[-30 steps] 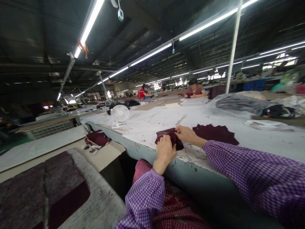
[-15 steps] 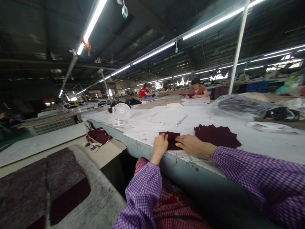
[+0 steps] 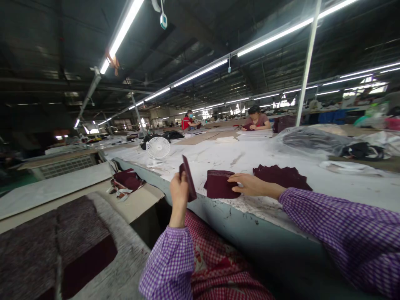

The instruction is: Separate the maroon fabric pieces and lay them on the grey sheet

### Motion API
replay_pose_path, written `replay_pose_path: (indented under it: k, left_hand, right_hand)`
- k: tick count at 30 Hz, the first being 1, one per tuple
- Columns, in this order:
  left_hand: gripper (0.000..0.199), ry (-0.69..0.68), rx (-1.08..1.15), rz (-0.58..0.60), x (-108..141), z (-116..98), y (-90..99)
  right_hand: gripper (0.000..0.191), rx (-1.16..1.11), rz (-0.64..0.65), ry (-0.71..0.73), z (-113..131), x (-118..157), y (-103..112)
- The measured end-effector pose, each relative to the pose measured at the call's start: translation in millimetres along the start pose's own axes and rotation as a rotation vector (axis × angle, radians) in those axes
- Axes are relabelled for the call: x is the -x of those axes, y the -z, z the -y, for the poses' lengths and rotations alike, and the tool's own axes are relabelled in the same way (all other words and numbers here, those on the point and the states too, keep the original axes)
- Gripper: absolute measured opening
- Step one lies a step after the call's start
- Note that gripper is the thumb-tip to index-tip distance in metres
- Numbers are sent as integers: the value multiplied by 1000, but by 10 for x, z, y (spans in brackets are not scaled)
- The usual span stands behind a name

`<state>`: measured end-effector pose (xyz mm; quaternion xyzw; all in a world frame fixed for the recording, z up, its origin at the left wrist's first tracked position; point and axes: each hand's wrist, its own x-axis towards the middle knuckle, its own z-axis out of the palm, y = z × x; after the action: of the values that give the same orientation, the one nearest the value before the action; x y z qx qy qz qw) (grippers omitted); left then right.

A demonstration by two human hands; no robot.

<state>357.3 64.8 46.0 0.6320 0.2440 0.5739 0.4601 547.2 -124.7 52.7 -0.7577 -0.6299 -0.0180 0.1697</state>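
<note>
My left hand [image 3: 179, 188] is closed around a thin bundle of maroon fabric pieces [image 3: 189, 181], held up on edge above the table's near edge. To its right, a maroon fabric stack [image 3: 219, 185] lies flat on the white tabletop, a greyish strip along its far side. My right hand [image 3: 248, 184] rests at that stack's right edge, fingers stretched out over it and a little apart. Just beyond my right wrist, a fanned pile of maroon pieces [image 3: 283, 176] with a jagged far edge lies on the table.
A white fan [image 3: 158, 148] stands on the long table [image 3: 200, 152]. At lower left, dark maroon panels [image 3: 84, 229] lie on a grey board, with scraps [image 3: 128, 179] on cardboard behind. Clear plastic wrapping [image 3: 309, 139] lies at right. Two people work farther back.
My left hand has lifted a bundle of maroon pieces off the table and moved left, turning it on edge. My right hand stays by the stack, whose top now shows more.
</note>
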Motion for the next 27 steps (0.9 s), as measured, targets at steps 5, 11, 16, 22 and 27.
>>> replay_pose_path:
  k: [5,11,16,22,27]
  left_hand:
    - [18,-189,-438,176,338,-233,-355]
    - [20,-245,-477,134,408,-383,-442]
    - [30,-442,-532,323,759,-457,-531]
    - [31,-611,-469,955,1250,-500,-532]
    - [28,-480,-415,899,1069,-532,-601]
  right_hand:
    - [34,-190,-62,-172,100,197,252]
    - [46,-388,-60,-288,131,437,373]
    - [68,-1021,144,-433,195,552,370]
    - [65,-903,85,-536,79,723,312]
    - [72,-715,88,-513,-41,856,295]
